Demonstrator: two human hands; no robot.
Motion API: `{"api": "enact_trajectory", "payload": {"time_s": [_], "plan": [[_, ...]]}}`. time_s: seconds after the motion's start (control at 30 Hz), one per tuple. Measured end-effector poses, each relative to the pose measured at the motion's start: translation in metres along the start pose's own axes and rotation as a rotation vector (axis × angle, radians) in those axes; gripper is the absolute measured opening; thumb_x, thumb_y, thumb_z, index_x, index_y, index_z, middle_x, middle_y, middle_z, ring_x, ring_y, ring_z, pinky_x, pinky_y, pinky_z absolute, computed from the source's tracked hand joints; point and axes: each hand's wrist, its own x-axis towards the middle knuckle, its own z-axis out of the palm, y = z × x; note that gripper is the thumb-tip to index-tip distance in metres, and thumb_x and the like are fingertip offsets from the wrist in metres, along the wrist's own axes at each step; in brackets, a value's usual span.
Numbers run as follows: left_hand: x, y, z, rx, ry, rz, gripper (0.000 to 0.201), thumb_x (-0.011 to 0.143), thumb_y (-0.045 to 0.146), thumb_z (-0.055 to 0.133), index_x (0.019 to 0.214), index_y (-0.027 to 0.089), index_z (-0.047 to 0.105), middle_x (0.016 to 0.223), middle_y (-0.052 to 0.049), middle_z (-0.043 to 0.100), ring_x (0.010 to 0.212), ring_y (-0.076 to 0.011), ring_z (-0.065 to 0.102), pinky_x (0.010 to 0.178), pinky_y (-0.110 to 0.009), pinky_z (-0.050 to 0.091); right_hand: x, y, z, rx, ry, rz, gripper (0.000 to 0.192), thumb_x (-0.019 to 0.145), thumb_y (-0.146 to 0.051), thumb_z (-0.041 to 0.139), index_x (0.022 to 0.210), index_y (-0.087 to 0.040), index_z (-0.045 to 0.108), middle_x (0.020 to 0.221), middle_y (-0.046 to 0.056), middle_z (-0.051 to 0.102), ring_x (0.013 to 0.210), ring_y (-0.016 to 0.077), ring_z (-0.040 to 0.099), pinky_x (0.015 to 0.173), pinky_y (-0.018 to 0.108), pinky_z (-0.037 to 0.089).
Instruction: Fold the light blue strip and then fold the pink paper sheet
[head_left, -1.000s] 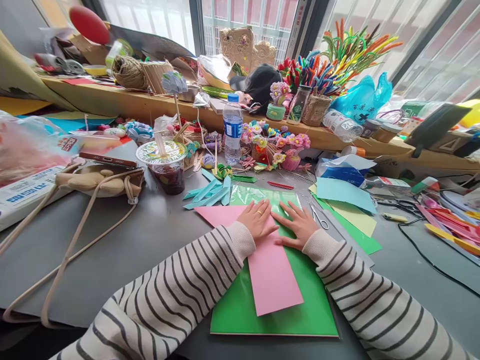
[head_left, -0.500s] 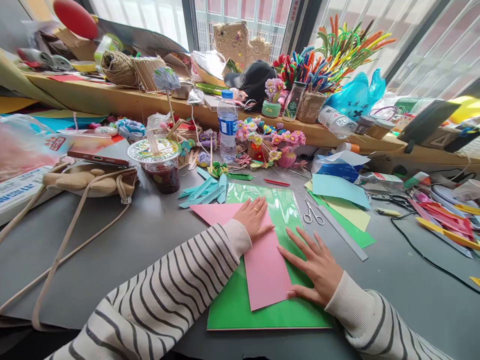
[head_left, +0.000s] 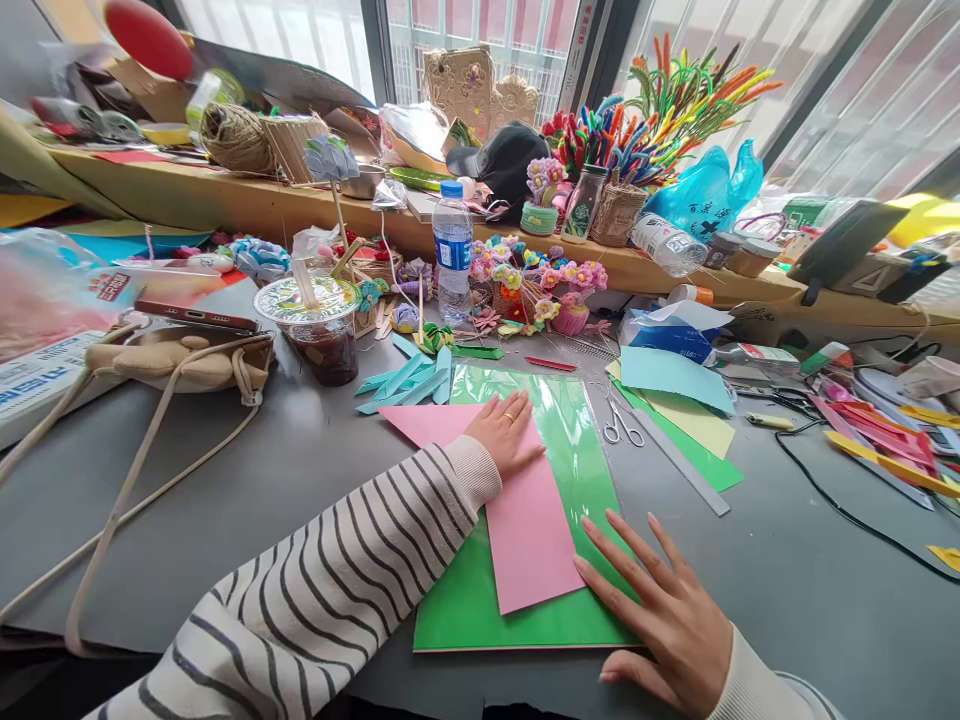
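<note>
A folded pink paper sheet point(head_left: 529, 530) lies on a glossy green board point(head_left: 585, 470) on the grey table. My left hand point(head_left: 504, 432) rests flat on the upper part of the pink sheet, fingers together, a ring on one finger. My right hand point(head_left: 660, 610) lies spread and empty at the board's near right corner, just off the pink sheet's lower edge. Both arms wear striped sleeves.
Scissors point(head_left: 621, 422) and a metal ruler point(head_left: 679, 460) lie right of the board beside blue, yellow and green sheets point(head_left: 675, 385). Teal paper strips point(head_left: 409, 380), a lidded drink cup point(head_left: 319, 325) and a water bottle point(head_left: 452, 250) stand behind. A bag point(head_left: 180, 365) lies left; a black cable point(head_left: 847, 500) runs right.
My right hand has slid from the top of the pink sheet down along its right edge to the board's near corner. My left hand has stayed pressed on the sheet.
</note>
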Motion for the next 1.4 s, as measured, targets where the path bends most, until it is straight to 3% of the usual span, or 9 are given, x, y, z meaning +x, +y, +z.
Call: {"api": "enact_trajectory", "payload": {"time_s": [0.27,0.4,0.5,0.63,0.83,1.03,1.4], "plan": [[0.000,0.002,-0.005,0.010,-0.022,0.018,0.064,0.078,0.049,0.024,0.124,0.004,0.025,0.131,-0.014,0.021,0.121,-0.0242,0.016,0.098,-0.041,0.014,-0.004,0.001,-0.005,-0.017,0.029,-0.113,0.062,0.066,-0.062,0.036,0.110,-0.021,0.049,0.119,0.008,0.044,0.116,0.0299,0.028,0.094,0.055,0.011],[-0.018,0.013,-0.009,0.022,-0.042,0.164,0.056,0.078,0.042,0.031,0.120,0.005,0.033,0.130,-0.014,0.026,0.119,-0.0262,0.021,0.096,-0.042,0.020,0.003,0.014,-0.009,0.105,-0.022,-0.093,0.045,0.072,-0.052,0.040,0.104,-0.022,0.054,0.108,0.005,0.055,0.109,0.0246,0.040,0.094,0.049,0.021],[-0.038,0.021,-0.006,0.003,0.006,0.268,0.055,0.078,0.042,0.030,0.120,0.007,0.032,0.129,-0.013,0.029,0.118,-0.0254,0.024,0.095,-0.042,0.023,0.019,0.027,-0.009,0.165,-0.016,-0.054,0.034,0.079,-0.038,0.038,0.102,-0.020,0.055,0.102,0.006,0.059,0.104,0.0199,0.046,0.091,0.040,0.031],[-0.052,0.023,0.003,-0.011,0.075,0.303,0.052,0.078,0.038,0.030,0.121,0.009,0.030,0.128,-0.012,0.030,0.118,-0.0246,0.025,0.095,-0.041,0.022,0.045,0.037,0.004,0.141,0.004,-0.018,0.041,0.081,-0.041,0.031,0.109,-0.018,0.051,0.108,0.007,0.055,0.106,0.0206,0.044,0.088,0.041,0.034],[-0.053,0.023,0.009,-0.063,0.150,0.228,0.045,0.076,0.034,0.034,0.114,0.012,0.040,0.124,-0.015,0.035,0.117,-0.0252,0.027,0.096,-0.041,0.021,0.063,0.037,0.024,0.060,-0.055,0.024,0.052,0.078,-0.050,0.028,0.116,-0.017,0.043,0.119,0.005,0.046,0.114,0.0226,0.033,0.090,0.044,0.028],[-0.054,0.025,0.007,-0.083,0.142,0.222,0.045,0.075,0.032,0.036,0.113,0.010,0.040,0.126,-0.018,0.030,0.118,-0.0271,0.023,0.095,-0.043,0.021,0.071,0.041,0.023,0.002,-0.096,0.038,0.050,0.077,-0.051,0.028,0.114,-0.021,0.045,0.121,0.005,0.043,0.116,0.0234,0.030,0.092,0.046,0.023],[-0.059,0.026,0.009,-0.095,0.151,0.251,0.065,0.071,0.048,0.034,0.119,0.004,0.033,0.130,-0.018,0.024,0.122,-0.0287,0.010,0.096,-0.046,0.013,0.084,0.050,0.024,-0.045,-0.196,0.059,0.061,0.074,-0.059,0.021,0.120,-0.021,0.038,0.126,0.007,0.036,0.116,0.0271,0.029,0.088,0.050,0.024]]}}
